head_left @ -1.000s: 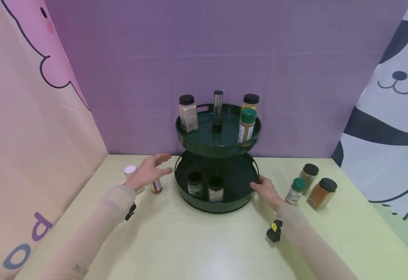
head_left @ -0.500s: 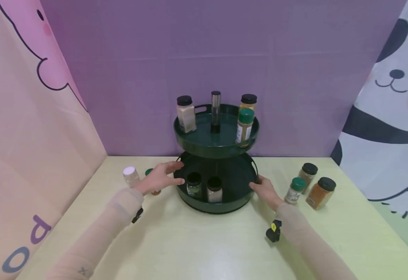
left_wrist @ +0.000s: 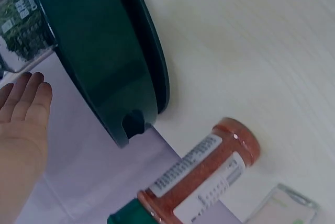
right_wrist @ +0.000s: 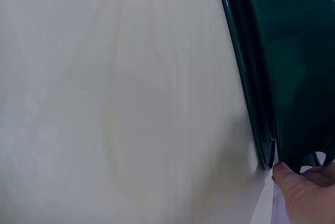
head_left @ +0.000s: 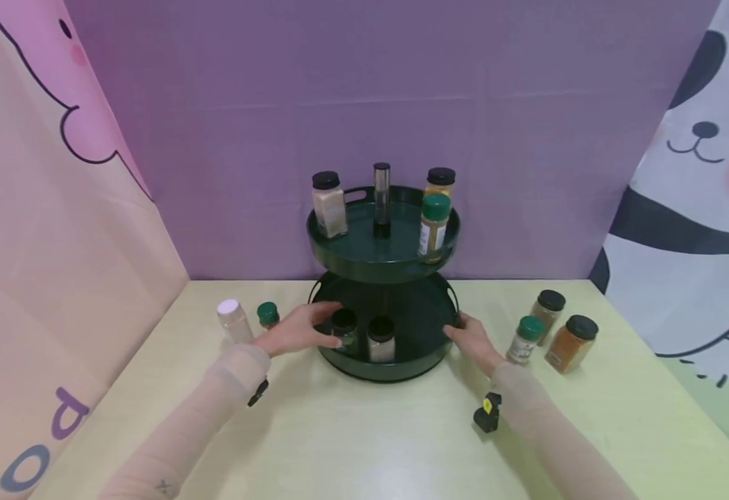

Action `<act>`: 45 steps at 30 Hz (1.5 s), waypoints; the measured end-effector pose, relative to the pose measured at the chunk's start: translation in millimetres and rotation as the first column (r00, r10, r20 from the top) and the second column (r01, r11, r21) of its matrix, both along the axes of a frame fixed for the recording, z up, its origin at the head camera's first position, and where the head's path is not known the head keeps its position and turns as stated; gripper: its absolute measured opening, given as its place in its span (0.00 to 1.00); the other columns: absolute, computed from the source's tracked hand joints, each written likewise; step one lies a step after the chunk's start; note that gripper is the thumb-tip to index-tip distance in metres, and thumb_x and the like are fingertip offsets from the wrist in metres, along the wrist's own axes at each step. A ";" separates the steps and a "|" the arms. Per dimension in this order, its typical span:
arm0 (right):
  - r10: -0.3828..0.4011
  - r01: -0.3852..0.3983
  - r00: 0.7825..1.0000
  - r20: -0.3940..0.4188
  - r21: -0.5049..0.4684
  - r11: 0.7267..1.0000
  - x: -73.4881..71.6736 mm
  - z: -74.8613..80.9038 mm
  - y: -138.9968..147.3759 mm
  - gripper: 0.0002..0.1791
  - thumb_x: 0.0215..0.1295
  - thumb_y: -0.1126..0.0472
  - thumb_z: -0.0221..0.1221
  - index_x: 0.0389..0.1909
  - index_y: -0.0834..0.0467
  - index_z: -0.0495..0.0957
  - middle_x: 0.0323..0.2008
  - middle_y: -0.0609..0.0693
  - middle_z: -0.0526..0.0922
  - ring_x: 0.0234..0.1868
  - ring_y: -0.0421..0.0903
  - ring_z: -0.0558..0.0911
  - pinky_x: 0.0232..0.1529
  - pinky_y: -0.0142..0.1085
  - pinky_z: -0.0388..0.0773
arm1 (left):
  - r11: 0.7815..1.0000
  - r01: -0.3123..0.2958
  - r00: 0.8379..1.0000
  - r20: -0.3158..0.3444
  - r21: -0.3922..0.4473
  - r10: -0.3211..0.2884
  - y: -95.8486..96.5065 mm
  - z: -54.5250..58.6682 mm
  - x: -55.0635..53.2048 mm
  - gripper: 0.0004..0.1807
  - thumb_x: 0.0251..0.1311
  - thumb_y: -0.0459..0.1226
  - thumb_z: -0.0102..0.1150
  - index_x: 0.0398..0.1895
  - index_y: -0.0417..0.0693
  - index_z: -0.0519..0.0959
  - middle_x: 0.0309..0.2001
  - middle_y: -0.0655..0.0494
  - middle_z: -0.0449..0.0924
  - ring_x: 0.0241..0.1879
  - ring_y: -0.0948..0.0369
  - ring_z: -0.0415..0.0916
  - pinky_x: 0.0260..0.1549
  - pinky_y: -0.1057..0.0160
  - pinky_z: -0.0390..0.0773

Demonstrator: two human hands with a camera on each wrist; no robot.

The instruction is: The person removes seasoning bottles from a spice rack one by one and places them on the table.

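A dark green two-tier tray (head_left: 389,371) stands mid-table. On its lower tier are a black-lidded jar of green herbs (head_left: 344,333) and a black-lidded jar with pale contents (head_left: 382,344). My left hand (head_left: 296,332) reaches over the left rim, thumb and fingers spread around the herb jar. In the left wrist view the fingers of my left hand (left_wrist: 23,130) look straight, close beside that jar. My right hand (head_left: 473,340) grips the lower tier's right rim at the handle cutout. The right wrist view shows the thumb (right_wrist: 288,177) against the tray's outer wall.
Left on the table stand a white-lidded jar (head_left: 235,321) and a green-capped bottle of red spice (left_wrist: 204,171). Right are a green-capped jar (head_left: 525,340), an orange spice jar (head_left: 571,345) and a brownish jar (head_left: 548,316). The upper tier (head_left: 371,267) carries several spice jars around a central post (head_left: 382,198).
My left hand has moved right, from beside the tray to over its lower tier at the herb jar, uncovering the green-capped bottle. My right hand has stayed on the rim.
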State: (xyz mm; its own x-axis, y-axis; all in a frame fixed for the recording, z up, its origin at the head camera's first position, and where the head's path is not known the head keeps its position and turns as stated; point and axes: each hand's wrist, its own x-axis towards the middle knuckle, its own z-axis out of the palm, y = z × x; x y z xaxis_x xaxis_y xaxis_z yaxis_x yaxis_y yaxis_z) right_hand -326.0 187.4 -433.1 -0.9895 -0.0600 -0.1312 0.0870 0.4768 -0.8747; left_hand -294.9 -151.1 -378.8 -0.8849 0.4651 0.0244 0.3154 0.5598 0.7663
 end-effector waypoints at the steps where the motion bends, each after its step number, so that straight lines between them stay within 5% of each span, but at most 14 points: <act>1: 0.001 -0.001 1.000 0.003 -0.002 1.000 0.2 0.4 -0.3 0.31 0.67 0.62 0.45 0.67 0.71 0.50 0.64 0.70 0.60 0.64 0.61 0.62 0.64 0.51 0.61 | 1.000 -0.009 1.000 0.008 -0.002 0.009 1.3 -0.7 0.2 0.41 0.48 0.41 0.67 0.66 0.42 0.60 0.66 0.46 0.61 0.65 0.49 0.59 0.63 0.50 0.62; 16: 0.010 -0.010 1.000 -0.021 -0.009 1.000 0.1 -1.4 -0.5 0.30 0.67 0.62 0.45 0.66 0.71 0.53 0.62 0.69 0.63 0.63 0.60 0.65 0.63 0.49 0.63 | 0.993 -0.100 0.995 -0.026 -0.069 0.098 21.8 -11.7 -6.0 0.35 0.42 0.42 0.71 0.58 0.47 0.70 0.53 0.52 0.75 0.48 0.57 0.73 0.49 0.55 0.76; 31: 0.020 -0.020 1.000 -0.024 0.004 1.000 -0.8 -3.0 0.9 0.30 0.67 0.61 0.45 0.66 0.70 0.52 0.63 0.69 0.63 0.63 0.60 0.64 0.63 0.50 0.64 | 0.995 -0.078 0.996 -0.060 -0.069 0.074 21.7 -25.9 -13.4 0.40 0.39 0.39 0.73 0.59 0.39 0.68 0.55 0.47 0.73 0.56 0.52 0.69 0.55 0.51 0.71; 45: 0.021 -0.021 1.000 -0.007 0.008 1.000 -0.8 -0.8 1.1 0.31 0.68 0.60 0.45 0.67 0.71 0.50 0.63 0.69 0.61 0.64 0.61 0.63 0.64 0.50 0.63 | 0.992 -0.109 0.993 -0.043 -0.058 0.107 23.2 -24.5 -12.9 0.40 0.39 0.40 0.73 0.59 0.41 0.68 0.56 0.48 0.73 0.56 0.53 0.69 0.55 0.52 0.71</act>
